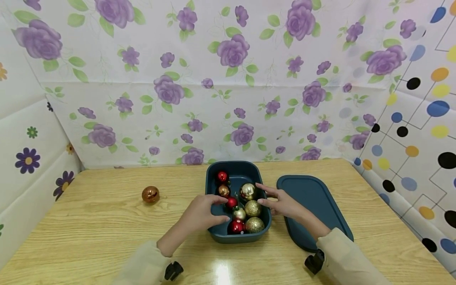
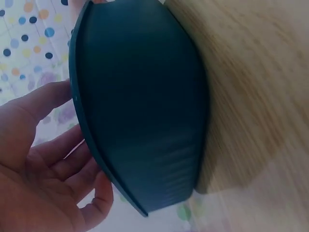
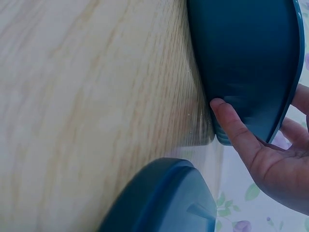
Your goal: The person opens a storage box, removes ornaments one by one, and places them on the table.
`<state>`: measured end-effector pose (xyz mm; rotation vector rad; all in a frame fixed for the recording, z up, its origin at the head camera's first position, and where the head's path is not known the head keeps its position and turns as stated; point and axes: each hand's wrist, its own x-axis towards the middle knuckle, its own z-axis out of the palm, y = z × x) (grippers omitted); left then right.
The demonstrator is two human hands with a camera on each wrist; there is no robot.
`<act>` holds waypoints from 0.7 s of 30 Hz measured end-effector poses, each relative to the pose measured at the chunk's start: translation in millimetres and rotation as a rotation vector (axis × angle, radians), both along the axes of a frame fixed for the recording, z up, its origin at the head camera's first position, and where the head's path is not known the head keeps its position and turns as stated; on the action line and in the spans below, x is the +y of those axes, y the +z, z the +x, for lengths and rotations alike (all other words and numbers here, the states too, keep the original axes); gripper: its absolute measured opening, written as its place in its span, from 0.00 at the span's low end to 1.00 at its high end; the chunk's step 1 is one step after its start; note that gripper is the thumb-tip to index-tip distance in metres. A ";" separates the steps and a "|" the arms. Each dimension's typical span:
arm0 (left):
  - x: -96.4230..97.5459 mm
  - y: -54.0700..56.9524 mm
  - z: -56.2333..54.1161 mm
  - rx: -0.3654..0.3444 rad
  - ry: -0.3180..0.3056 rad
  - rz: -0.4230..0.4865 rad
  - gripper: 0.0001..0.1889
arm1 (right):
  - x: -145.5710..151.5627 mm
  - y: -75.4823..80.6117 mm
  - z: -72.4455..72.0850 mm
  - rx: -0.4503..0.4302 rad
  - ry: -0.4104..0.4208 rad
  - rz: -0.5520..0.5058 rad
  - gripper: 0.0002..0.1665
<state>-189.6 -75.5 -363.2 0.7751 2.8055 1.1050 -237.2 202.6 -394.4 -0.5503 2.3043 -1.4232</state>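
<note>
A dark blue rectangular box (image 1: 221,238) stands on the table with several Christmas baubles inside, among them a shiny gold bauble (image 1: 248,191), a glittery gold bauble (image 1: 254,225) and a red bauble (image 1: 236,227). My left hand (image 1: 204,213) reaches over the box's left rim, fingers loosely spread, fingertips close to a small red bauble (image 1: 231,202); whether they touch it cannot be made out. On the other side, my right hand (image 1: 283,202) lies at the right rim. In the right wrist view one finger (image 3: 231,123) touches the box's outer wall, while others extend past the rim.
A copper-coloured bauble (image 1: 151,194) lies on the wooden table (image 1: 107,225) to the left of the box. The flat dark blue lid (image 1: 315,202) rests to the right, partly under my right forearm. Flowered and dotted cloths hang around the table.
</note>
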 end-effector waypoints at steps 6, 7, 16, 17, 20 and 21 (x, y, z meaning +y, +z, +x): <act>9.8 6.0 5.2 0.066 -0.055 -0.321 0.21 | 0.2 1.0 0.8 -0.010 -0.020 0.007 0.38; 11.0 6.7 6.1 0.077 -0.058 -0.359 0.21 | 0.2 1.1 0.9 -0.012 -0.025 0.008 0.38; 19.9 6.2 6.4 0.150 -0.056 -0.537 0.14 | 0.2 0.1 1.0 -0.010 -0.027 0.007 0.38; 20.9 5.6 5.5 0.153 -0.056 -0.553 0.13 | 0.2 -0.2 0.8 -0.010 -0.026 0.006 0.38; 24.1 5.2 3.5 0.148 -0.053 -0.601 0.11 | 0.2 -0.6 0.4 -0.009 -0.024 0.004 0.39; 25.1 5.2 3.0 0.145 -0.054 -0.617 0.10 | 0.1 -0.7 0.3 -0.011 -0.024 0.002 0.39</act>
